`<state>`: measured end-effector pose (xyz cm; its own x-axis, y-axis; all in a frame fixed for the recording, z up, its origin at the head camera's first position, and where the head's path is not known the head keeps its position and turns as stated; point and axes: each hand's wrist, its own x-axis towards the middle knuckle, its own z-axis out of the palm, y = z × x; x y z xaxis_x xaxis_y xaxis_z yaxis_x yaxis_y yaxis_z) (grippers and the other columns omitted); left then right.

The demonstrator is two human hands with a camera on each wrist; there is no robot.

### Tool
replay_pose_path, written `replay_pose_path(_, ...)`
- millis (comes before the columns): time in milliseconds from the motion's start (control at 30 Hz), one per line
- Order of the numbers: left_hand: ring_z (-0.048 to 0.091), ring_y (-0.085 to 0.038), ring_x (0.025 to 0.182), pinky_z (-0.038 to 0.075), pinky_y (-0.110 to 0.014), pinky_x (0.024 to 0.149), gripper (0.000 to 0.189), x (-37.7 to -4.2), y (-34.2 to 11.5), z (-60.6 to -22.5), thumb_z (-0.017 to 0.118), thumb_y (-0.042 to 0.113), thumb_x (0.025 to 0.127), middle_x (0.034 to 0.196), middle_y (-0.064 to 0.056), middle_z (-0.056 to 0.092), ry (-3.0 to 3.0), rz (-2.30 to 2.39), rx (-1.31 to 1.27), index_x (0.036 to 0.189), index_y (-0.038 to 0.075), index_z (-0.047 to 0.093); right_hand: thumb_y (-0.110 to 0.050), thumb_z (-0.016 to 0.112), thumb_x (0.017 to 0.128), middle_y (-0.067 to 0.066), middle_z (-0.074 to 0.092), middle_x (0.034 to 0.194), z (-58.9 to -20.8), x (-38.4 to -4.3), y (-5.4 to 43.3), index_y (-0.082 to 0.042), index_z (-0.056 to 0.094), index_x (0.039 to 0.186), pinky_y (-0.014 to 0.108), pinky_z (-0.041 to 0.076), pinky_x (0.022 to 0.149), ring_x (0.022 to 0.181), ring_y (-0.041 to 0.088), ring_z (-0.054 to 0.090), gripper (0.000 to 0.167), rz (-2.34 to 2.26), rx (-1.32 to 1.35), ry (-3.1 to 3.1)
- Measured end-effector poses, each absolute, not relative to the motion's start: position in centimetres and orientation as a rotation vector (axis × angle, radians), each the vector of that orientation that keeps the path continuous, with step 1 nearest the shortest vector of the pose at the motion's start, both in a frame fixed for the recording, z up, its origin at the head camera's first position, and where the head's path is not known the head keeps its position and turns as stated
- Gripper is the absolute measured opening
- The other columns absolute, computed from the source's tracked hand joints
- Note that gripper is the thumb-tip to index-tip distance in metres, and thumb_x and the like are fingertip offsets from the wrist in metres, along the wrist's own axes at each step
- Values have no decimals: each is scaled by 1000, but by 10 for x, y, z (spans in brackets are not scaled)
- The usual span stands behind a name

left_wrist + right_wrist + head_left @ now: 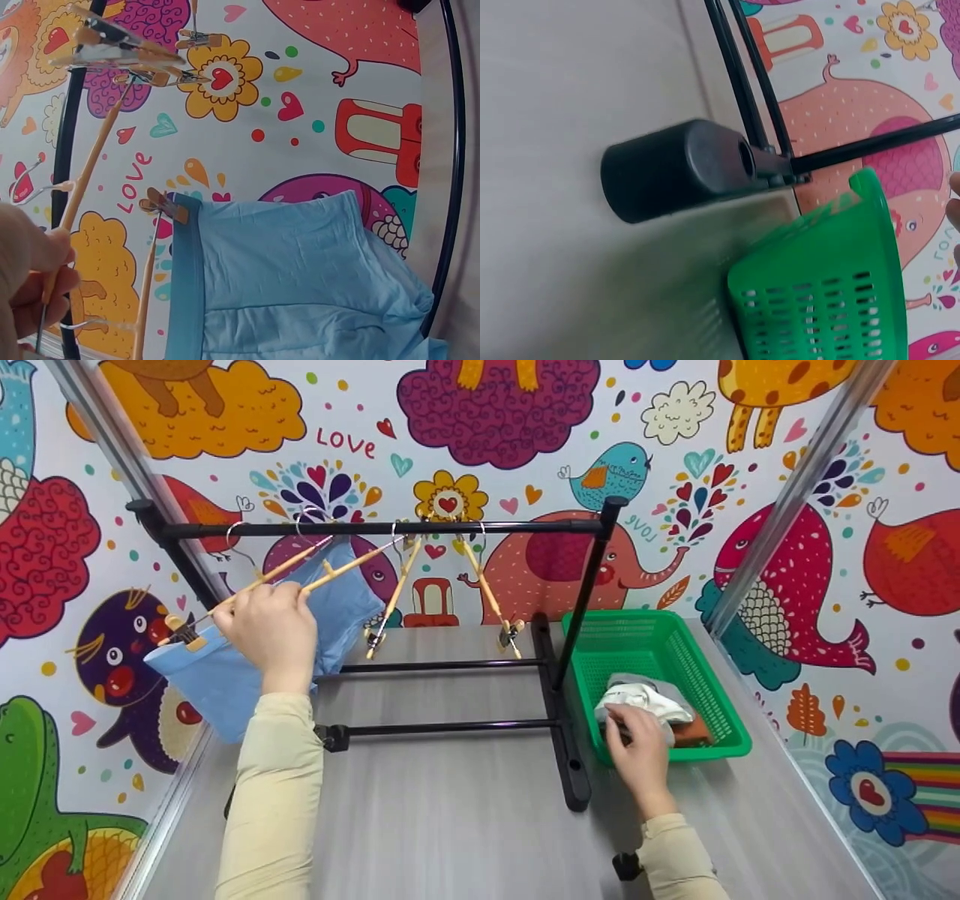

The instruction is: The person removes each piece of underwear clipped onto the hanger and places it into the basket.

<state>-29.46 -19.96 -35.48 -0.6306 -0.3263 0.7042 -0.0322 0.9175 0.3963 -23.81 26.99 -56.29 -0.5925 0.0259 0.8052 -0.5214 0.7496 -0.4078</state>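
Observation:
My left hand (270,622) grips the rod of a tan clip hanger (94,157) hooked on the black rack (390,529). This hanger's far clip (139,75) holds no cloth. Close behind it, light blue shorts (277,262) hang by their waistband from the clips of another hanger (146,285). My right hand (637,742) is above the near side of the green basket (739,742), fingers loosely bent. It overlaps a white cloth (649,701) in the head view. Only its fingertips (955,210) show in the right wrist view, with no cloth at them.
Another clip hanger (484,577) hangs with bare clips at the middle of the bar. The rack's black foot (574,780) runs along the basket's left side. A brown cloth (697,731) lies in the basket. Patterned walls (525,495) enclose the grey table (450,810).

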Motion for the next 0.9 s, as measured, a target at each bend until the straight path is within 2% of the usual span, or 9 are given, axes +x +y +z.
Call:
replay_pose_path(233,57,-40,104,24,-56,103,18,-300,-194,-355,66,16,95,100,-20,70,-2244,-441,285,103,2,75,3,71,83,5,69,95,-564,-237,257,-6,72,107,41,43,80,86,27,61,26,817,440,-2081)
replay_pose_path(533,58,-41,97,29,-56,96,19,-307,-192,-363,66,16,96,96,-21,70,-2250,-380,308,102,1,75,5,73,81,4,69,96,-566,-236,245,-7,72,108,41,44,81,89,26,63,30,824,478,-2092)
replay_pose_path(900,57,-39,97,27,-56,99,21,-304,-194,-368,65,18,96,96,-20,69,-2341,-385,311,104,1,74,-2,73,85,2,69,97,-559,-239,228,-8,71,110,41,45,81,90,23,62,26,843,512,-2152)
